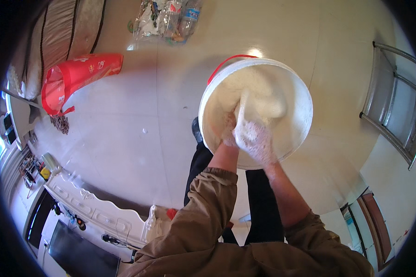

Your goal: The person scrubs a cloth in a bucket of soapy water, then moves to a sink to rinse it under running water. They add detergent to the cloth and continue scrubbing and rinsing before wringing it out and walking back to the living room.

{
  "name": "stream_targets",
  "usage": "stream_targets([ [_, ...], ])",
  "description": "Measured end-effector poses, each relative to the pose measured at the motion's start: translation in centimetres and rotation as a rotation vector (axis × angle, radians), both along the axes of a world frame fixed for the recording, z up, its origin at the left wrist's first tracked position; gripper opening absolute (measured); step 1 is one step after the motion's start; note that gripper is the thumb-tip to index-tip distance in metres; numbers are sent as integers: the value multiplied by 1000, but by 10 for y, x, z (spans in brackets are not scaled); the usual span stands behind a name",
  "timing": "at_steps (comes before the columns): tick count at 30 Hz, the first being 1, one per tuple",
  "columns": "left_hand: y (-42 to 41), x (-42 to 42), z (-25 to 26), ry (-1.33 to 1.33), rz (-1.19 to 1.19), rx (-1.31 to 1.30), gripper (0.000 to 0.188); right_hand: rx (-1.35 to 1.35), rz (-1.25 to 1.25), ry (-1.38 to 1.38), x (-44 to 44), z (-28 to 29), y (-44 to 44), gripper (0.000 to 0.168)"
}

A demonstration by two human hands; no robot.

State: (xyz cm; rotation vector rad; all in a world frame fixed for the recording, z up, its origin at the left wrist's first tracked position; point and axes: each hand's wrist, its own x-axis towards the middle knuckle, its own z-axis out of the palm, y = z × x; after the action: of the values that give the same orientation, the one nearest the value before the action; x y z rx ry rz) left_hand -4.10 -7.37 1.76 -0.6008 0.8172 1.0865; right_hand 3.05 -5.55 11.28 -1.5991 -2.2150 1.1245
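Observation:
Between my legs stands a white plastic bucket [306,104] with a red handle [222,67], holding whitish suds [246,78]. Both my hands are down inside it. My right hand [258,140], coated in lather, grips a wet, foamy whitish cloth [242,110]. Close against the cloth on its left side is my left hand [230,126]; foam and the cloth hide its fingers, so its grip is unclear. A pale rounded lump [274,104] shows among the suds to the right, either soaked cloth or foam.
A clear bag of plastic bottles [170,20] lies on the tiled floor [124,138] ahead. At left are a red bag [86,71] and a sofa [59,31]. A metal-framed rack [391,104] stands right; a white carved cabinet [100,211] and a television [83,251] are lower left.

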Motion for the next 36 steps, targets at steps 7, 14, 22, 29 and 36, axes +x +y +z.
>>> stream_targets([
  [7,16,22,18,307,-169,178,53,-284,-293,-400,28,-100,84,27],
  [14,32,-10,33,95,218,-226,48,-920,-1193,671,78,-57,83,41],
  [22,35,-22,73,844,-121,-6,45,-872,-1118,962,115,2,30,44],
  [29,11,-28,76,989,-138,77,43,-328,-758,738,120,29,27,30],
  [36,-8,-27,61,947,-135,103,47,-129,-670,340,105,44,17,36],
])
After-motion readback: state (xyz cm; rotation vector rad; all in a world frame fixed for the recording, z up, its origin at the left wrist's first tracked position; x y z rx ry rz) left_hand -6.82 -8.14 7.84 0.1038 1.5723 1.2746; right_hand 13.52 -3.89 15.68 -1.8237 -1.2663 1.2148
